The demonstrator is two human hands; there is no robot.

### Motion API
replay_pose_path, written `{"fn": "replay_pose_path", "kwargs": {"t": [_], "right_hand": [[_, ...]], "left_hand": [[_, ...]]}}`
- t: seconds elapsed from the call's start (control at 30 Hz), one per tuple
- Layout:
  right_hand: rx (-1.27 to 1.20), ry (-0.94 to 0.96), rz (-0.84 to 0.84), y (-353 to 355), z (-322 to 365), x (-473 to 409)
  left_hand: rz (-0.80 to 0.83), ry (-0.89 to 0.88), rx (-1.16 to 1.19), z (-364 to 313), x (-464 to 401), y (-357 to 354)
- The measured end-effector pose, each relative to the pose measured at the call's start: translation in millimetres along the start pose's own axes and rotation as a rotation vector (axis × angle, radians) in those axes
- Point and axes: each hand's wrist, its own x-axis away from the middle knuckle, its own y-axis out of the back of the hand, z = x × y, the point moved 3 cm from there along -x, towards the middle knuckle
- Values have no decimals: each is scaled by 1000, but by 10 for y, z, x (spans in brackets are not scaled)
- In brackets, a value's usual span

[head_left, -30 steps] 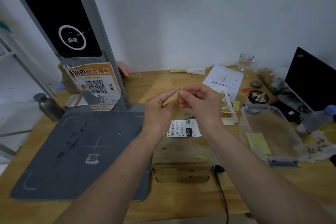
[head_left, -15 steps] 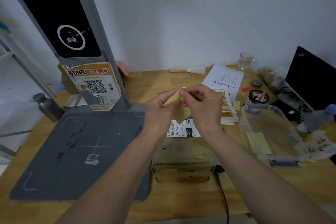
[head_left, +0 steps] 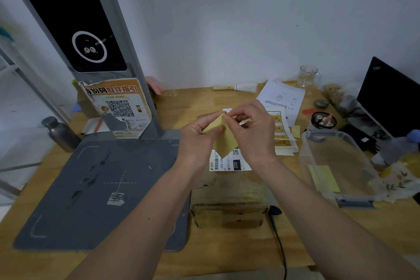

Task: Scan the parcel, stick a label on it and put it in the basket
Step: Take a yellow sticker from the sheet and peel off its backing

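Yellow label (head_left: 223, 141) pinched between left hand (head_left: 200, 136) and right hand (head_left: 252, 129), above the cardboard parcel (head_left: 229, 198).

Parcel (head_left: 228, 198): brown cardboard box, flat on desk, white barcode sticker on far top face. Label (head_left: 223, 141): yellow, held above parcel, partly peeled. Basket (head_left: 354, 198): clear plastic tub, right of parcel.

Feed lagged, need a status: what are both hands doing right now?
Left hand: pinching the yellow label at its upper corner.
Right hand: pinching the same label, above the parcel.
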Motion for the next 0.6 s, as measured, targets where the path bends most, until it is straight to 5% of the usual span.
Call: {"fn": "replay_pose_path", "kwargs": {"t": [0.33, 0.47, 0.6], "right_hand": [[-88, -158, 55, 27, 26, 0], [-88, -278, 223, 40, 9, -26], [-177, -452, 183, 79, -25, -30]], "left_hand": [[-17, 78, 108, -77, -59, 52], [-117, 115, 184, -91, -89, 109], [-306, -67, -181, -84, -72, 188]]}}
